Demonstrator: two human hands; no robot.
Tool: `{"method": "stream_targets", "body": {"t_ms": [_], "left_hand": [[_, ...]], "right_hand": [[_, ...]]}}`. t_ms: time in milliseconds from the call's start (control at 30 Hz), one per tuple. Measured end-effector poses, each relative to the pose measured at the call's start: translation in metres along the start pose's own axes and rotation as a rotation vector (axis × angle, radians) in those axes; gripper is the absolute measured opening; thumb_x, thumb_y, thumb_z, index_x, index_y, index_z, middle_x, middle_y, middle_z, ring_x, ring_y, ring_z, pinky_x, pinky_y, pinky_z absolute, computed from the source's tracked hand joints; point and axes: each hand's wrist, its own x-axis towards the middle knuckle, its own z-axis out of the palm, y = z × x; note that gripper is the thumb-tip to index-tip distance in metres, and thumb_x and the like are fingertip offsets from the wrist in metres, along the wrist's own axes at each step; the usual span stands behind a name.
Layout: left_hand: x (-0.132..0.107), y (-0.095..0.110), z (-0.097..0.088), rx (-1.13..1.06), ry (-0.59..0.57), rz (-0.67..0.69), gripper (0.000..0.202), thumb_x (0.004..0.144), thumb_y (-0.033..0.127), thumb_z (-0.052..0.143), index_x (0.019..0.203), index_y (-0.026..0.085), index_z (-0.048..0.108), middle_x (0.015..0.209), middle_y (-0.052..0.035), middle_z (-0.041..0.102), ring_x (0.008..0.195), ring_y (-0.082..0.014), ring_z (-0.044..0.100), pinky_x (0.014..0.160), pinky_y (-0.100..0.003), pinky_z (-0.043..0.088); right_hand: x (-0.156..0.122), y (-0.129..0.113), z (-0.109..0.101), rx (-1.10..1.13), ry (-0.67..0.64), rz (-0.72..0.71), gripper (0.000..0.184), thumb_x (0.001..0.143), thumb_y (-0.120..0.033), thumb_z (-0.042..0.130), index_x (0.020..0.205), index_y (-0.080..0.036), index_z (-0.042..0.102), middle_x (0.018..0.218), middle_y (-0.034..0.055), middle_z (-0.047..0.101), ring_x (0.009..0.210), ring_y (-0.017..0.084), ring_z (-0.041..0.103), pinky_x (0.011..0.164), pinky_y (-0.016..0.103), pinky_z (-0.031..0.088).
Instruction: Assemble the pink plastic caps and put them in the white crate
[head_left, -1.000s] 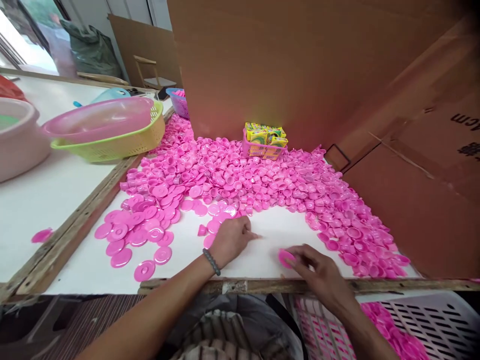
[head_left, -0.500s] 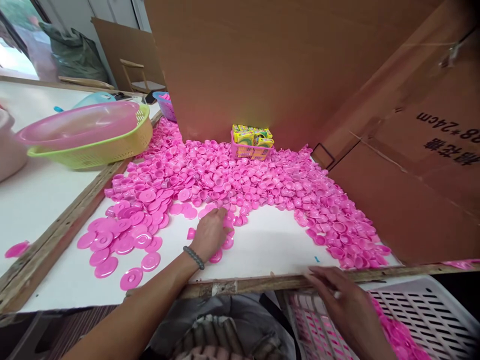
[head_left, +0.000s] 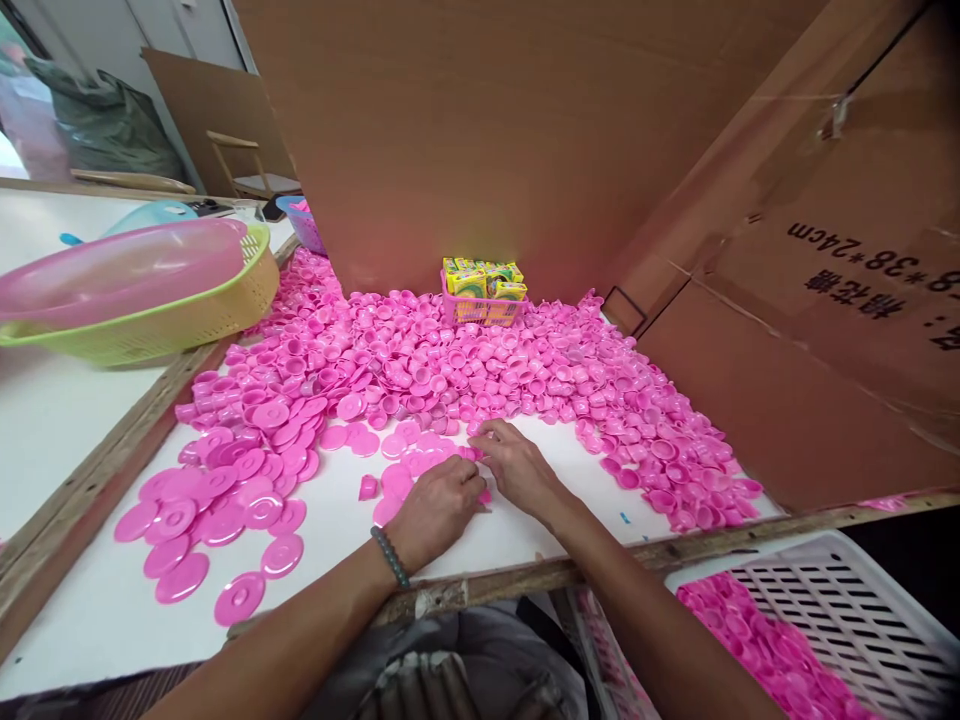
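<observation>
My left hand (head_left: 444, 503), with a beaded bracelet (head_left: 390, 556) at the wrist, is closed, fingers curled, low over the white tabletop (head_left: 540, 525). Close beside it, my right hand (head_left: 517, 468) has its fingers bent together, the fingertips meeting near the left ones. Whatever is between the fingers is hidden. Pink toy saucers (head_left: 397, 478) lie flat just left of the hands, partly under the left one. A single small pink toy cup (head_left: 367, 487) stands apart from them. Beyond spreads a wide heap of pink toy cups (head_left: 420, 350).
More pink saucers (head_left: 180, 578) lie at left. A pink basket (head_left: 484, 310) of yellow boxes sits against the cardboard wall (head_left: 487, 150). Green and pink baskets (head_left: 150, 325) stand on the left table. A white slotted crate (head_left: 862, 600) with pink pieces is below right, past the wooden edge (head_left: 637, 558).
My right hand has come up from above the crate to meet the left over the table. My left hand has moved slightly right and nearer. The view has shifted right.
</observation>
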Motion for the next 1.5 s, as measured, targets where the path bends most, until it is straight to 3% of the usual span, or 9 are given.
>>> {"method": "stream_targets", "body": {"t_ms": [133, 333, 567, 833, 1100, 1267, 1500], "left_hand": [[-0.005, -0.004, -0.001, -0.156, -0.003, -0.078, 0.026, 0.076, 0.037, 0.057, 0.092, 0.016, 0.057, 0.093, -0.0074, 0.058, 0.09, -0.0201, 0.052, 0.076, -0.03, 0.043], [-0.003, -0.006, 0.003, -0.303, -0.014, -0.225, 0.029, 0.076, 0.032, 0.059, 0.101, 0.017, 0.054, 0.097, -0.0066, 0.061, 0.092, -0.02, 0.055, 0.077, -0.029, 0.043], [-0.001, -0.004, 0.007, -0.315, -0.02, -0.26, 0.033, 0.077, 0.031, 0.057, 0.105, 0.016, 0.049, 0.093, -0.0065, 0.061, 0.087, -0.0188, 0.057, 0.073, -0.028, 0.043], [0.0, -0.005, 0.009, -0.308, -0.058, -0.281, 0.033, 0.079, 0.033, 0.054, 0.105, 0.016, 0.046, 0.092, -0.0069, 0.061, 0.087, -0.0192, 0.057, 0.073, -0.028, 0.043], [0.0, -0.004, 0.01, -0.29, -0.064, -0.271, 0.03, 0.08, 0.034, 0.052, 0.103, 0.016, 0.045, 0.088, -0.0067, 0.06, 0.082, -0.0193, 0.057, 0.069, -0.028, 0.043], [-0.001, -0.003, 0.009, -0.307, -0.069, -0.282, 0.031, 0.079, 0.023, 0.051, 0.108, 0.017, 0.043, 0.089, -0.0066, 0.061, 0.083, -0.0196, 0.057, 0.07, -0.028, 0.043], [-0.004, -0.008, 0.005, -0.421, -0.077, -0.288, 0.043, 0.075, 0.016, 0.054, 0.116, 0.017, 0.039, 0.09, -0.0063, 0.063, 0.079, -0.0186, 0.059, 0.068, -0.026, 0.043]], "right_hand": [[-0.014, 0.01, 0.0, 0.032, 0.076, 0.134, 0.013, 0.082, -0.013, 0.048, 0.079, -0.017, 0.061, 0.079, 0.0025, 0.053, 0.076, 0.014, 0.051, 0.069, 0.025, 0.043], [-0.039, 0.001, -0.008, 0.115, 0.179, 0.221, 0.015, 0.082, -0.015, 0.047, 0.072, -0.018, 0.057, 0.083, 0.0035, 0.051, 0.075, 0.014, 0.051, 0.066, 0.025, 0.042], [-0.043, -0.021, 0.009, 0.138, 0.048, 0.11, 0.02, 0.084, -0.01, 0.039, 0.079, -0.018, 0.056, 0.08, 0.0046, 0.056, 0.078, 0.015, 0.052, 0.068, 0.026, 0.043], [-0.046, -0.022, 0.012, 0.097, 0.069, 0.154, 0.022, 0.085, -0.01, 0.036, 0.084, -0.018, 0.056, 0.083, 0.005, 0.057, 0.079, 0.016, 0.053, 0.07, 0.026, 0.043], [-0.041, -0.027, 0.007, -0.125, -0.111, 0.015, 0.029, 0.077, 0.0, 0.035, 0.085, -0.017, 0.058, 0.08, 0.0054, 0.058, 0.077, 0.017, 0.05, 0.064, 0.026, 0.041], [-0.034, -0.03, 0.001, -0.252, -0.204, -0.073, 0.031, 0.073, 0.003, 0.033, 0.08, -0.017, 0.057, 0.072, 0.0041, 0.055, 0.069, 0.017, 0.047, 0.063, 0.028, 0.039], [-0.035, -0.035, 0.004, -0.334, -0.234, -0.082, 0.027, 0.076, 0.001, 0.037, 0.082, -0.015, 0.058, 0.076, 0.0067, 0.057, 0.072, 0.02, 0.048, 0.066, 0.031, 0.039]]}}
